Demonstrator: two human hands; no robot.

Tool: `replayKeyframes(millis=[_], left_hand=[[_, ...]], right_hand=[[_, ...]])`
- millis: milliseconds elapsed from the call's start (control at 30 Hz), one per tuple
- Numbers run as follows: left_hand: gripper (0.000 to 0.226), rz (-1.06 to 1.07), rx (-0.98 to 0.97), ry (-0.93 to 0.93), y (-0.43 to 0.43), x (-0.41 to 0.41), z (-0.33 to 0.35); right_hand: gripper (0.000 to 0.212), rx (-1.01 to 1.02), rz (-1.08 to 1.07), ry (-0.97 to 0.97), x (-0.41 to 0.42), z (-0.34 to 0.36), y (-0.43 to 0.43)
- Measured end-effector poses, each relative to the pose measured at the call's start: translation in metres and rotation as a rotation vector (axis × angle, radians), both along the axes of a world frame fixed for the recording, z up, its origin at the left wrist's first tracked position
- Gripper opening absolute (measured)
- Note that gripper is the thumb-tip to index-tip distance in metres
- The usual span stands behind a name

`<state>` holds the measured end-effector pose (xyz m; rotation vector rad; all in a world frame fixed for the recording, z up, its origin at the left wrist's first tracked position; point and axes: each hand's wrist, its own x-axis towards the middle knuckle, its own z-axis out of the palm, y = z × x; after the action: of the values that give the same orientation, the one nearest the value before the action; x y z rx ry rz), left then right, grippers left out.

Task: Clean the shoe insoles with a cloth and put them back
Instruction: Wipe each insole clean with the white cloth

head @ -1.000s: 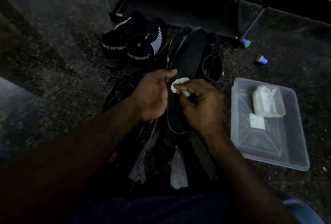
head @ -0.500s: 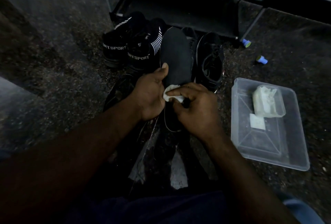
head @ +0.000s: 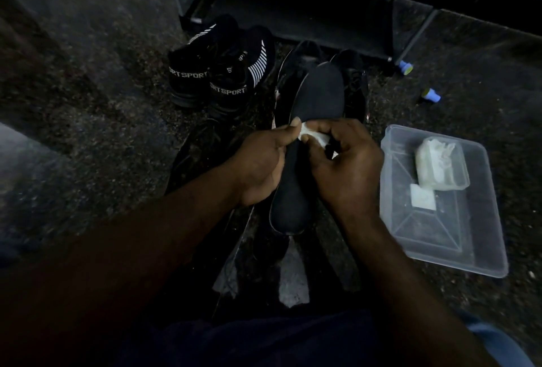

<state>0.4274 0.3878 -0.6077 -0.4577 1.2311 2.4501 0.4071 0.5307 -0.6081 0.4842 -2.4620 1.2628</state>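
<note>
Rack (head: 322,14): one, black, metal-legged, well beyond both hands.

Tray (head: 487,252): one, clear plastic, on the floor just right of the right hand.

Shoes: four counted. Two sneakers (head: 205,79) lettered SPORT, side by side, beyond and left of the left hand. Two plain black shoes (head: 356,76) straight beyond the hands, partly hidden by the insole. A dark shape under the left wrist is too dim to identify.

Insole (head: 319,93): one, black, held up between the hands over the plain shoes. Long axis runs away from the person, leaning slightly right at the far end. The broad toe end points away, and the narrower heel end points back toward the person, below the hands.

Left hand (head: 258,167): fingers curled round the insole's left edge, thumb on top.

Right hand (head: 346,170): fingers curled, pinching the cloth against the insole's middle.

Pack (head: 440,164): one, pale, in the tray's far part, right of the right hand.

Cloth (head: 315,136): one, white, bunched, touching the left thumb.

White square (head: 422,200): one, flat in the tray, just near of the pack.

Blue caps: two, first (head: 405,67) by a rack leg, second (head: 430,94) nearer the tray, both beyond the right hand.
</note>
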Motion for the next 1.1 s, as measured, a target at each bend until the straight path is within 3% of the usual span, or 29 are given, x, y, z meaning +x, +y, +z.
replayKeyframes(millis=[200, 400, 600, 1000, 1100], left_hand=[[0.042, 0.085, -0.102, 0.002, 0.004, -0.002, -0.005], [0.051, 0.223, 0.014, -0.033, -0.011, -0.011, 0.006], [0.053, 0.212, 0.046, -0.069, -0.011, -0.008, 0.007], [0.04, 0.098, -0.036, 0.029, -0.001, -0.003, 0.006], [0.047, 0.037, -0.056, 0.077, -0.004, 0.0, 0.009]], right_hand=[[0.021, 0.015, 0.046, -0.019, 0.001, -0.004, -0.002], [0.016, 0.046, 0.141, -0.018, 0.011, -0.006, -0.012], [0.019, 0.07, 0.207, -0.066, 0.012, -0.007, -0.01], [0.016, -0.019, -0.007, -0.081, -0.006, -0.005, 0.007], [0.015, -0.06, -0.058, -0.093, -0.007, -0.002, 0.009]])
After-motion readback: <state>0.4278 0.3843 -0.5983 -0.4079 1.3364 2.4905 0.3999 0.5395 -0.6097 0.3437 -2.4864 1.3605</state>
